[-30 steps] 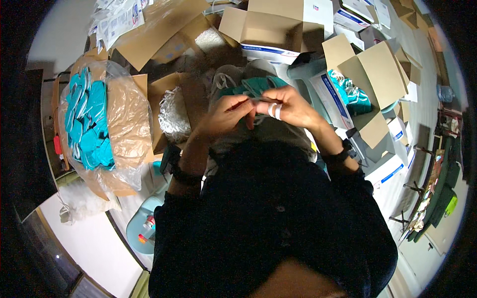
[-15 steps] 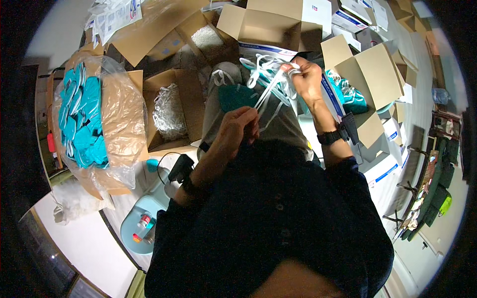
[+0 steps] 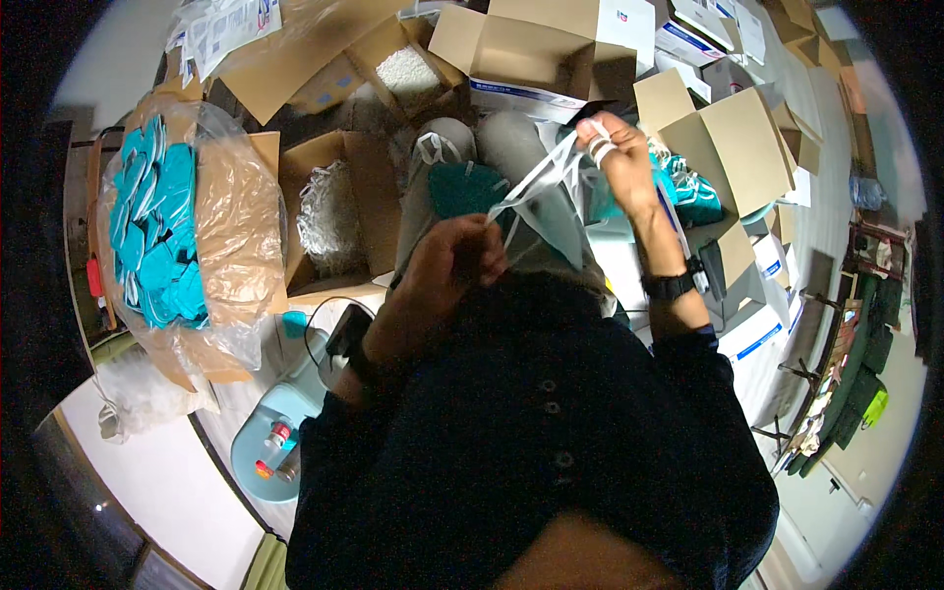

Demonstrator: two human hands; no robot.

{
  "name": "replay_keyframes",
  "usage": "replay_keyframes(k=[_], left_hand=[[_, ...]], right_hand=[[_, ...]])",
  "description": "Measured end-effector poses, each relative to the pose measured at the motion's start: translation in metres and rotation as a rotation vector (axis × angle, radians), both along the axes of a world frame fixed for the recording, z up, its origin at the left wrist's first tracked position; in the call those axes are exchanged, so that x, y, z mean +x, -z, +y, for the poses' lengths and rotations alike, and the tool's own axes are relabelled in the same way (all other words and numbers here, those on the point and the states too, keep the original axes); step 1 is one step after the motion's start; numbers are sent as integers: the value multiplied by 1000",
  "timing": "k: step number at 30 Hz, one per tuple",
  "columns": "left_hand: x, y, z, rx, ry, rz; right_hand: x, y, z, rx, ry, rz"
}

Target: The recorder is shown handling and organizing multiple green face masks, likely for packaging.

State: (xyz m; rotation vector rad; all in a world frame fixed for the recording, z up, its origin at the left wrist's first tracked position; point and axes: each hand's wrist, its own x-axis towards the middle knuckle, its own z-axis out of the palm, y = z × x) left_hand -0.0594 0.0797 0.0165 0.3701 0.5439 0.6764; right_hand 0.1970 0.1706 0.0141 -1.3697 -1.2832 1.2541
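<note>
White elastic straps [image 3: 543,177] stretch taut between my two hands, above my lap. My right hand [image 3: 623,169] is closed around the upper end of them, with loops wrapped about its fingers. Lower and to the left, my left hand [image 3: 447,258] is closed on the other end, its fingertips partly hidden. A pale teal face mask [image 3: 554,236] hangs below the straps, between the hands, blurred. Another teal face mask [image 3: 462,190] lies on my left thigh, just beyond my left hand, with white straps beside it at the knee.
Left stands a plastic-lined carton [image 3: 241,226] with a heap of teal masks [image 3: 162,256]. Nearer sits a box of white straps [image 3: 329,221]. Open cartons [image 3: 536,59] fill the far side; another [image 3: 733,147] at right has masks beside it. A blue stool [image 3: 258,433] holds a bottle.
The bunched masks and straps under my right hand have spread out into a taut stretch. My right hand has moved slightly right, and my left hand slightly left and down.
</note>
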Motion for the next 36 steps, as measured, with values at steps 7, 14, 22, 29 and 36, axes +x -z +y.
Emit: replay_keyframes(k=[7,14,22,29,36], left_hand=[[22,-17,16,169,-53,263],[-8,76,56,162,-148,253],[-21,46,160,796,-219,1213],[-18,145,114,1718,336,1310],[-26,56,89,962,-528,1194]], right_hand=[[-8,-18,-33,-188,65,354],[10,-17,-51,-420,116,779],[15,-10,-72,-403,244,716],[15,-5,-77,-505,175,652],[6,-2,-75,-380,210,263]])
